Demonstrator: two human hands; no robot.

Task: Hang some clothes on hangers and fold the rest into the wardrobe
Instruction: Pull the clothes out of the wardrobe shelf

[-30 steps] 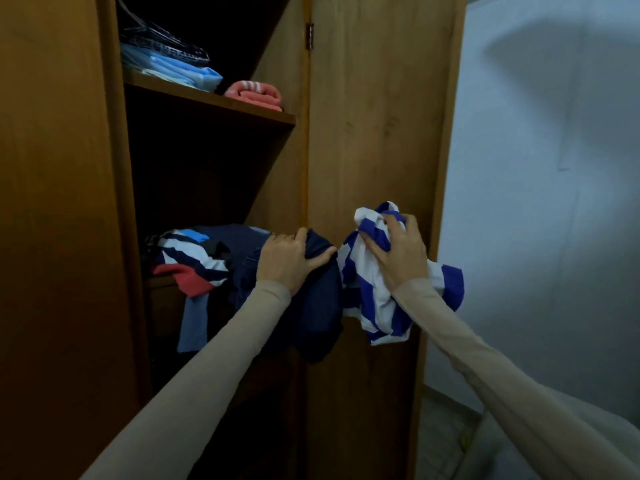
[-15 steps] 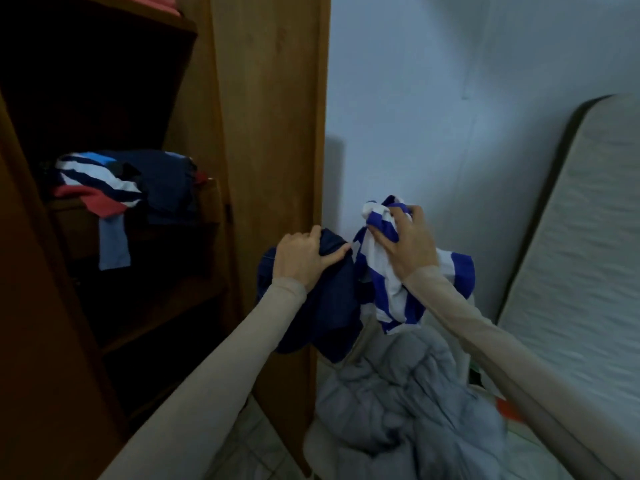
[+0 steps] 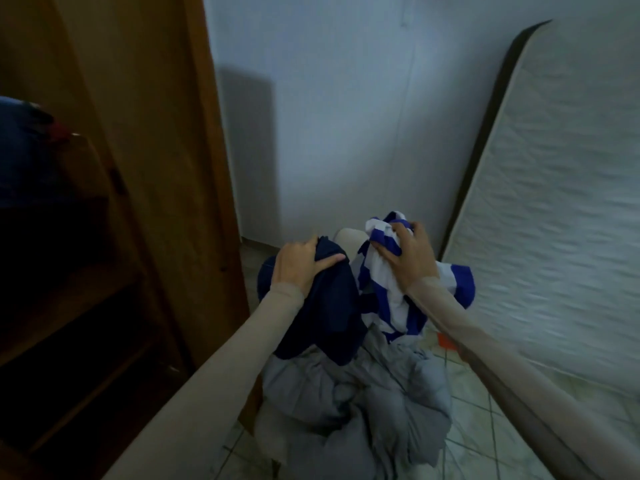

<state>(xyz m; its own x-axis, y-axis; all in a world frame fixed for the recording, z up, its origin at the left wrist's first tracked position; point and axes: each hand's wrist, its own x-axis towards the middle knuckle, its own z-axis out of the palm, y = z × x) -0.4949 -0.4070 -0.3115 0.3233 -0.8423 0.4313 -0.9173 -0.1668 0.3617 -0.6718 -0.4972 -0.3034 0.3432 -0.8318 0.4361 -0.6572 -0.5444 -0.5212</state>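
My left hand (image 3: 299, 266) grips a dark navy garment (image 3: 327, 313) that hangs down in front of me. Beside it, my right hand (image 3: 407, 254) clutches a bunched blue-and-white striped garment (image 3: 391, 299). Both are held low, above a grey puffy jacket (image 3: 349, 403) heaped below them. The wooden wardrobe (image 3: 145, 133) stands open on the left, and a dark blue pile of clothes (image 3: 20, 150) sits on its shelf at the frame's left edge.
A pale mattress (image 3: 554, 202) leans against the bluish wall (image 3: 329, 116) on the right. Tiled floor (image 3: 478, 427) shows beneath the jacket, with a small orange object (image 3: 446, 341) near my right forearm. Dark lower wardrobe shelves (image 3: 69, 306) lie at left.
I have turned right and looked down, away from the wardrobe. Both hands, still holding the two garments, have come away from the shelf and now hang over the grey jacket.
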